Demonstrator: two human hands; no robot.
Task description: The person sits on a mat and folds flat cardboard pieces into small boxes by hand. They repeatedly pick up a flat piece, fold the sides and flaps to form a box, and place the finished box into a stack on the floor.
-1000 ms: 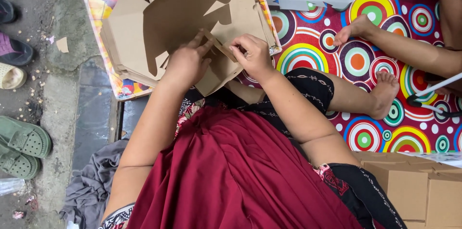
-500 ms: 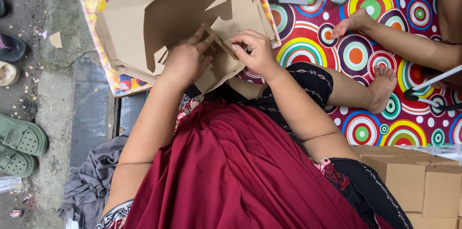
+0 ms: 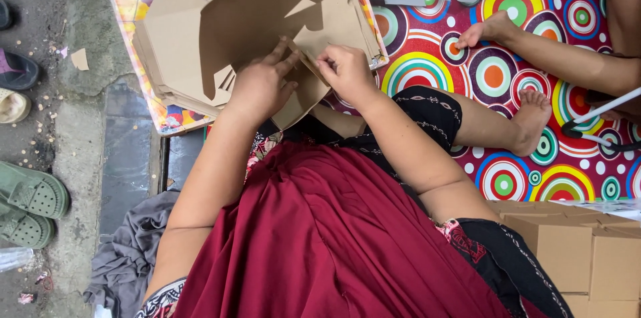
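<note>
The person wears a loose dark red garment that falls in broad soft folds over the torso and lap. Its short sleeve edges show a patterned trim: black, white and red print at the left upper arm and a red floral motif on dark cloth at the right upper arm. Below the red cloth lies a black garment with small pale woven or printed figures, covering the thigh down to the knee. Both forearms are bare, and so are the left hand and right hand; no rings, watch or bracelets show. The visible foot is bare, without footwear.
</note>
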